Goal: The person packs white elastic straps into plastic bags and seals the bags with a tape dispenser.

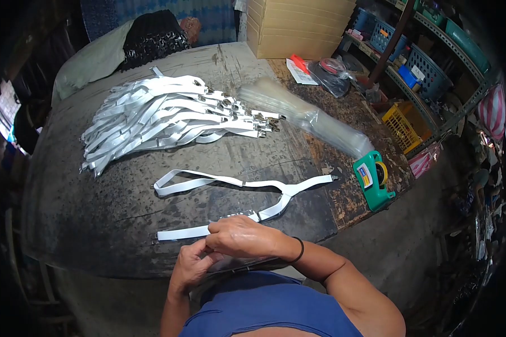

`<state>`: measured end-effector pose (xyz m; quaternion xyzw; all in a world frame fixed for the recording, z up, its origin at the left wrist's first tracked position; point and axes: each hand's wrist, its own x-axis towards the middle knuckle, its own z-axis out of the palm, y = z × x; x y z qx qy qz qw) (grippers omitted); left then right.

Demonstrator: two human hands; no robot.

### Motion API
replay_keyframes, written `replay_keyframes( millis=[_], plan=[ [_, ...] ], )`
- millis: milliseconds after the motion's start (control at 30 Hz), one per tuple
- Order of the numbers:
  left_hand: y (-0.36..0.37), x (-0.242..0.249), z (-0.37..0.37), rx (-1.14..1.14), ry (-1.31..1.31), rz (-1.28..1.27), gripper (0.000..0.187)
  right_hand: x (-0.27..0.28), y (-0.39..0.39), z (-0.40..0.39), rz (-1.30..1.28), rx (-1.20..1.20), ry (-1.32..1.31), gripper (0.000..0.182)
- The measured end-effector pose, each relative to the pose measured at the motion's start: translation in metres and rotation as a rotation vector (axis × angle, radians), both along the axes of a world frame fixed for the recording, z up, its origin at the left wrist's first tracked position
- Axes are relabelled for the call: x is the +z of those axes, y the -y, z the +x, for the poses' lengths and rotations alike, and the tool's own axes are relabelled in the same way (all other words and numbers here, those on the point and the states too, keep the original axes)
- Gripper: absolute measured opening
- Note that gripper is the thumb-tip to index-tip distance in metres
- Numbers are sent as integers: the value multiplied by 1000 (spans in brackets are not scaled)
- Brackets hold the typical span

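Note:
White suspenders (247, 182) with metal clips lie spread in a Y shape on the dark worktable (112, 213). My right hand (239, 236), curled, is over the lower strap near the table's front edge. Close against it on the left is my left hand (194, 263), with its fingers bent. The two hands meet at the fingertips. Something thin and clear seems to be between them, but I cannot make it out. Farther back lies a large pile of white suspenders (163, 115), its metal clips pointing right.
A clear plastic roll (315, 121) lies at the right, beside a green tape dispenser (373, 182). Behind are a cardboard box (298, 25), a black bundle (154, 36) and a red-handled tool (299, 63). Shelves with baskets (427, 67) stand at the right.

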<state>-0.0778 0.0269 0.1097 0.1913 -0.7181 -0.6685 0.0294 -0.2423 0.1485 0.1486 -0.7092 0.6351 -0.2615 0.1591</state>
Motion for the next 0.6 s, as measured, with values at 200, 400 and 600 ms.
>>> replay_keyframes(
  millis=[200,400,600],
  plan=[
    [13,-8,0,-22,113,-259,17,-14,5,-14,-255,-147,155,13],
    [21,-13,-3,137,17,62,21,-30,6,-40,-46,-511,741,18],
    [18,-21,-7,135,5,129,19,-26,18,-27,-202,-364,499,25]
  ],
)
